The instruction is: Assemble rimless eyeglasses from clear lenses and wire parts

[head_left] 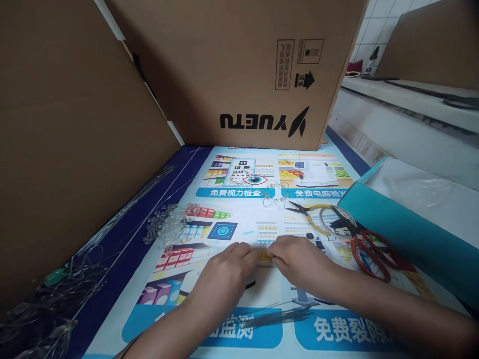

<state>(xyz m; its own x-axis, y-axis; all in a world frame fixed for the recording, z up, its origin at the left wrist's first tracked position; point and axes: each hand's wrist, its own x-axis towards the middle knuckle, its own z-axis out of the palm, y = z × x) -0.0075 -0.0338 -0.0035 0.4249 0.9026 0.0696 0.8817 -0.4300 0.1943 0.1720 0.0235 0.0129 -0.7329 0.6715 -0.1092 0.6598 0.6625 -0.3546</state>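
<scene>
My left hand (235, 262) and my right hand (299, 257) are close together over the printed sheet, a small gap between their fingertips. Both are closed in a pinch; whatever they hold is too small or hidden to make out. A bundle of thin dark wires (279, 316) lies on the near side of the hands. Left of them is a heap of clear beads (170, 227). Beyond the fingers rest some thin wire pieces with clear beads (276, 195). Yellow-handled pliers (312, 217) and red-handled scissors (368, 244) lie beyond my right forearm.
Cardboard panels (209, 65) stand upright at the back and left. A teal box (396, 219) with plastic inside stands at right. A clear tape roll (329, 215) lies under the pliers. Tangled beaded wires (48, 309) and long straight wires (127, 214) lie along the left edge.
</scene>
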